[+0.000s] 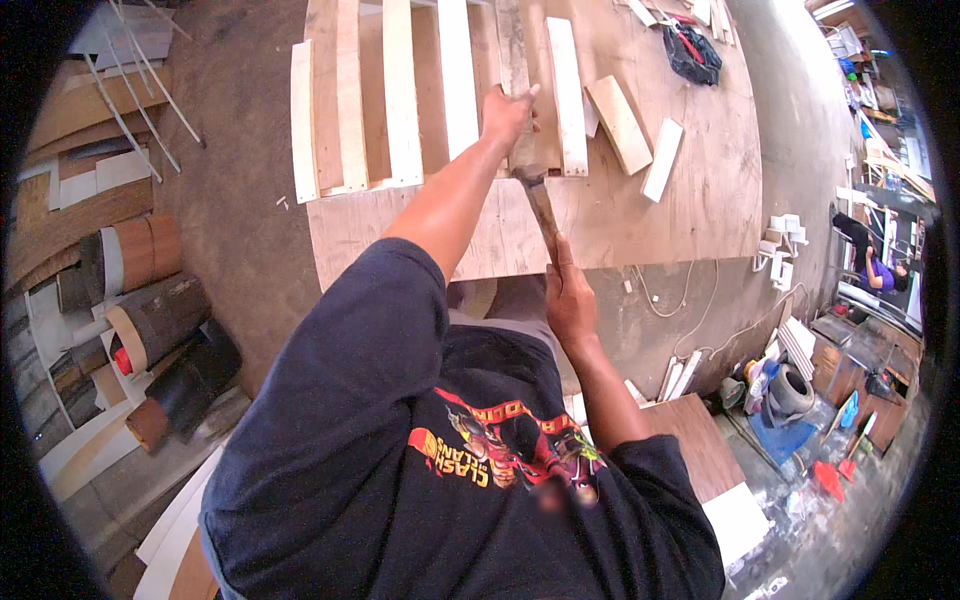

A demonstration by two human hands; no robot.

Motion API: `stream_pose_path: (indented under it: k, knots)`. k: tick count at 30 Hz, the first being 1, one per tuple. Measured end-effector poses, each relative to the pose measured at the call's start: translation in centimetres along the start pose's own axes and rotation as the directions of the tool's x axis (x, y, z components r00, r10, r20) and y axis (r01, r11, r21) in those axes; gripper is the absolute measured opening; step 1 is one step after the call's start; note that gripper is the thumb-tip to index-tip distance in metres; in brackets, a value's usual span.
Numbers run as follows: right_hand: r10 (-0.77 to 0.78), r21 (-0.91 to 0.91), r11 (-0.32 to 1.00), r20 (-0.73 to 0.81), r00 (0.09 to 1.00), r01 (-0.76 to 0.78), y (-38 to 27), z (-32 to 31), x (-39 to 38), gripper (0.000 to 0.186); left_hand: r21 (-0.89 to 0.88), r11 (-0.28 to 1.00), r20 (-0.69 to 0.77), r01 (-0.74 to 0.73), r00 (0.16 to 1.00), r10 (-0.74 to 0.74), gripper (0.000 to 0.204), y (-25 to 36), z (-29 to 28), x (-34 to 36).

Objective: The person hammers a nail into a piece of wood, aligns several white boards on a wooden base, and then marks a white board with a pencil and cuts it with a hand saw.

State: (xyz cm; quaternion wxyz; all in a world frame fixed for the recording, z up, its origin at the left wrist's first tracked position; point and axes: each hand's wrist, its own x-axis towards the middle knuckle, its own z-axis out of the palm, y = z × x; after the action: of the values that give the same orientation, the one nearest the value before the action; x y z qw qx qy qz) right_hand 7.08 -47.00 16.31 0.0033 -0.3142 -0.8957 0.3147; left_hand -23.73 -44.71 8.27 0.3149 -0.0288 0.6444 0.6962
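Observation:
My left hand is wrapped around a darker, grey-brown wooden slat that lies lengthwise on the workbench. In my right hand is the handle of what looks like a hammer, its head resting at the slat's near end. Pale slats lie side by side to the left, among them one white slat beside my left hand. Just right of that hand is another pale slat. Their near ends meet a wide plywood board along the bench's front edge.
Two short wood pieces, a thick block and a lighter one, lie on the right of the workbench. A black plastic bag sits farther back. Rolled sheets are on the left; a person in purple is far right.

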Motion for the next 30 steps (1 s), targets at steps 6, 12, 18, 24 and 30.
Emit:
stream_pose_path:
  k: [6, 12, 18, 24, 30]
  knots:
    - [-0.156, 0.007, 0.988, -0.103, 0.982, 0.157, -0.1, -0.2, 0.9, 0.063, 0.016, 1.000, -0.033, -0.007, 0.999, 0.007, 0.048, 1.0, 0.1, 0.5]
    - [-0.025, 0.096, 0.995, 0.012, 1.000, 0.024, -0.8, -1.8, 1.6, 0.054, 0.052, 0.998, -0.021, 0.026, 0.999, -0.025, 0.050, -0.1, 0.1, 1.4]
    - [-0.164, 0.130, 0.970, -0.277, 0.947, 0.206, -2.4, -3.7, 2.4, 0.055, 0.031, 0.999, -0.014, -0.022, 1.000, 0.023, 0.051, -0.5, -0.4, 1.3]
    - [0.037, -0.075, 0.997, 0.076, 0.996, -0.032, 0.6, -0.9, 1.3, 0.057, 0.028, 1.000, -0.009, 0.000, 1.000, 0.000, 0.047, 0.1, 0.2, 0.4]
    - [-0.032, 0.033, 0.999, -0.010, 0.999, 0.032, -0.6, -2.2, 1.7, 0.059, 0.056, 0.998, -0.041, 0.015, 0.999, -0.013, 0.046, 0.8, -0.3, 0.5]
